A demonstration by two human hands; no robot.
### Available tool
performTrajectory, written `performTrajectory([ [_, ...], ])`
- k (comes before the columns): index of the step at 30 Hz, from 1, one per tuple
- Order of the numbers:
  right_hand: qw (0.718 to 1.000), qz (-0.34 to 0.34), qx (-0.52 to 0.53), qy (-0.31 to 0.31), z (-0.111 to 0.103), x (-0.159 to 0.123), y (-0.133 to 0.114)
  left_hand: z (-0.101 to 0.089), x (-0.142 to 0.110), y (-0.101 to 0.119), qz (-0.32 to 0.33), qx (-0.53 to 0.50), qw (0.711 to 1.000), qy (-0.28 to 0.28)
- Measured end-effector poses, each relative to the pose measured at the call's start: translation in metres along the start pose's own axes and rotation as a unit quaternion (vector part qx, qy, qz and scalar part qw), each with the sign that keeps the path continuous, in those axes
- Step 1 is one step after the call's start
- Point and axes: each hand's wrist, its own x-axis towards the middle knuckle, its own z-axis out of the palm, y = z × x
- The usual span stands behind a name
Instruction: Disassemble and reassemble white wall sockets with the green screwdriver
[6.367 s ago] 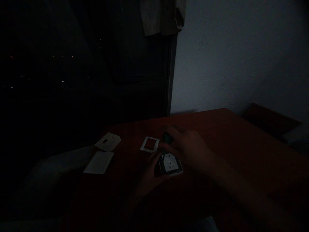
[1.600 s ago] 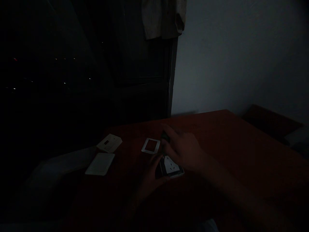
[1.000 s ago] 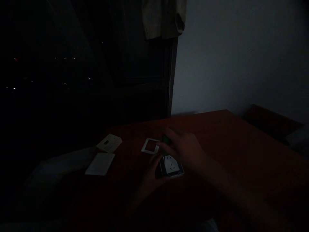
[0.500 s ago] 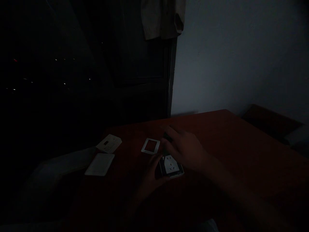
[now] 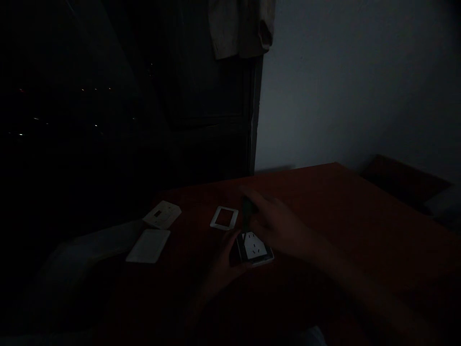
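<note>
A wall socket point(image 5: 255, 246) with a white face and a dark surround lies on the reddish table. My left hand point(image 5: 225, 264) grips it from the left, fingers on its far edge and thumb at its near edge. Above the socket, my right hand point(image 5: 279, 223) is closed around a screwdriver point(image 5: 247, 211) with a green handle. The screwdriver stands nearly upright, its shaft reaching down to the socket's far left part. Darkness hides the exact contact of the tip. A white square frame point(image 5: 214, 223) lies flat just beyond my left fingers.
To the left on the table point(image 5: 306, 185) are a pale plate point(image 5: 148, 246) and a pale piece with cut corners and a dark slot point(image 5: 163, 218). A wall point(image 5: 342, 86) rises behind the table. Cloth point(image 5: 237, 31) hangs over the dark window area. The scene is very dim.
My right hand has shifted its fingers around the screwdriver, and more of the green handle shows. My left hand and the socket stay in nearly the same place.
</note>
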Motion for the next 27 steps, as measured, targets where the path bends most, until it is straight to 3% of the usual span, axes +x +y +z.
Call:
performTrajectory([
  [5,0.988,0.075,-0.134,0.012,0.002,0.003,-0.001,-0.002,-0.001,0.003,-0.021,0.003,1.000,-0.001],
  [11,1.000,-0.002,-0.013,-0.012,-0.002,0.002,-0.001,0.002,-0.002,-0.011,-0.010,-0.045,0.999,-0.012],
  [17,0.990,0.054,-0.128,-0.002,0.000,0.003,-0.006,-0.001,-0.001,-0.001,-0.015,0.005,1.000,-0.005],
  [23,0.999,-0.041,0.029,-0.001,-0.001,0.000,-0.004,0.001,-0.001,-0.007,-0.017,0.002,1.000,-0.004],
  [27,0.997,0.021,-0.075,0.010,0.002,0.003,-0.005,0.001,-0.001,-0.007,-0.005,0.000,1.000,-0.007],
])
